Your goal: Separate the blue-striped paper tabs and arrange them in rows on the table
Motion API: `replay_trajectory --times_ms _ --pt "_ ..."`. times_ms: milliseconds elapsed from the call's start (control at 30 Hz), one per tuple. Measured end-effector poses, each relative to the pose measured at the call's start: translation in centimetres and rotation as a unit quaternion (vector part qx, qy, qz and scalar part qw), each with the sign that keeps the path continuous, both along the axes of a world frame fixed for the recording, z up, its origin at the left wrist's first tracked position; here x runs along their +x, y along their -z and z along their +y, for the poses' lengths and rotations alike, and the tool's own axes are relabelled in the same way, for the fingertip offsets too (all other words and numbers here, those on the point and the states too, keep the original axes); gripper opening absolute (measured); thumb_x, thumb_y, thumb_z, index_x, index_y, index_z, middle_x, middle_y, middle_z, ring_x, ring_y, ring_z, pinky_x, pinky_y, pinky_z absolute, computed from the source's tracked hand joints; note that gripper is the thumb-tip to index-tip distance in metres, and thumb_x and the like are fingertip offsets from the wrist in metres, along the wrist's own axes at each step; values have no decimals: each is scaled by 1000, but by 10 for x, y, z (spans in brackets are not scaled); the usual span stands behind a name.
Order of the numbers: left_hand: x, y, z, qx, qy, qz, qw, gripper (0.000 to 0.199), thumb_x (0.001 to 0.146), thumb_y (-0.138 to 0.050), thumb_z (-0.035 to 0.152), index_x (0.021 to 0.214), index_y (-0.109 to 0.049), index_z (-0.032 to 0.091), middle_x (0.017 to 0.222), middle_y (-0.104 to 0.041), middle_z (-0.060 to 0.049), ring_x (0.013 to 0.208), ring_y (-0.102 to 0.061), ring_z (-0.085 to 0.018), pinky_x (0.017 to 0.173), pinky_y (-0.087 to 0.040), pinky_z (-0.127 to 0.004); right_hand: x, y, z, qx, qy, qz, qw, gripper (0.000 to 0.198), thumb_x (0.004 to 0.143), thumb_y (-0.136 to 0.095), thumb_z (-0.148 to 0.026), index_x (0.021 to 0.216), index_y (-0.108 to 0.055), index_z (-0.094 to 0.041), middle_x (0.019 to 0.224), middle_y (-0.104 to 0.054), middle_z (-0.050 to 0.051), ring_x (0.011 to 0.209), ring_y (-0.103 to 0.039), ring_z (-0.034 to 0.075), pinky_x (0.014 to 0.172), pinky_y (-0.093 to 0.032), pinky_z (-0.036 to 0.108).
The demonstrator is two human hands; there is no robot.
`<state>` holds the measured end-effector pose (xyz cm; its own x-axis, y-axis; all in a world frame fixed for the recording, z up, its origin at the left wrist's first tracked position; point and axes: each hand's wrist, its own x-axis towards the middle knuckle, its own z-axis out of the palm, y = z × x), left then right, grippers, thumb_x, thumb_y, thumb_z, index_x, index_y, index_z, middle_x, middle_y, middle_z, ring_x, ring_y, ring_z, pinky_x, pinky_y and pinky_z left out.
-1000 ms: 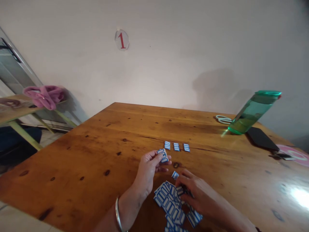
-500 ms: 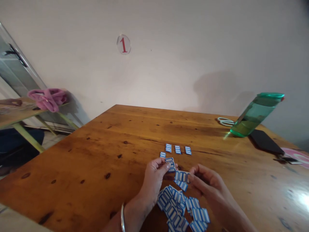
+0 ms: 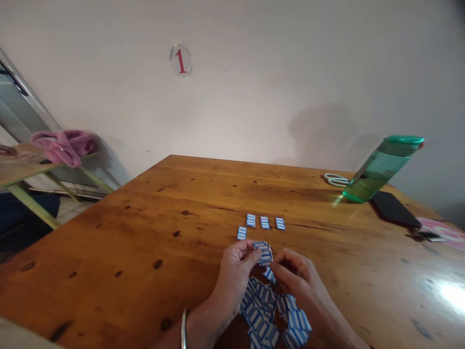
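Observation:
My left hand [image 3: 236, 271] pinches a small blue-and-white striped card [image 3: 263, 253] between thumb and fingers; more than one piece may overlap there. My right hand [image 3: 296, 274] is closed too, its thumb and fingertips at the lower right edge of the held cards. Just under the fingers a further striped card [image 3: 269, 275] shows in part. Below, between my wrists, lies a loose heap of similar cards [image 3: 259, 310], partly covered by the hands. Beyond my left fingers lies a single card [image 3: 241, 233], with a short row of cards [image 3: 265, 223] behind it.
A green bottle [image 3: 383, 169] leans at the table's right, beside a black flat device [image 3: 394, 209] and a white coiled cable [image 3: 336, 180]. A pink round item [image 3: 443, 232] lies at the right edge. Another table with a pink cloth [image 3: 65, 147] stands at left.
My right hand has moved left, bringing its card against the one in my left hand. The view has shifted slightly. The single card near my left fingers shows more fully.

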<state>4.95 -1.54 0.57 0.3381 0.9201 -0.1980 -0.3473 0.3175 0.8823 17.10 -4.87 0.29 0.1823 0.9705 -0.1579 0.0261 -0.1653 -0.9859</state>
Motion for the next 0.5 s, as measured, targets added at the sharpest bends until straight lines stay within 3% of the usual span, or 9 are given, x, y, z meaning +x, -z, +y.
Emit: replay_trajectory --times_ms 233,500 --pt "0 -2 -1 5 -11 -1 1000 16 63 -67 27 71 -63 13 63 -65 -3 57 -59 -14 59 -46 -25 -2 -6 -4 -25 7 98 995 26 61 -64 -36 53 -47 -18 40 -36 -9 37 -27 5 36 -20 18" --pt "2 -1 -3 -2 11 -25 1000 21 63 -70 29 76 -65 13 65 -66 -3 58 -60 -15 62 -46 -27 0 -1 -1 -10 10 21 1000 25 63 -59 -36 52 -46 -19 38 -33 -9 35 -25 5 34 -19 18"
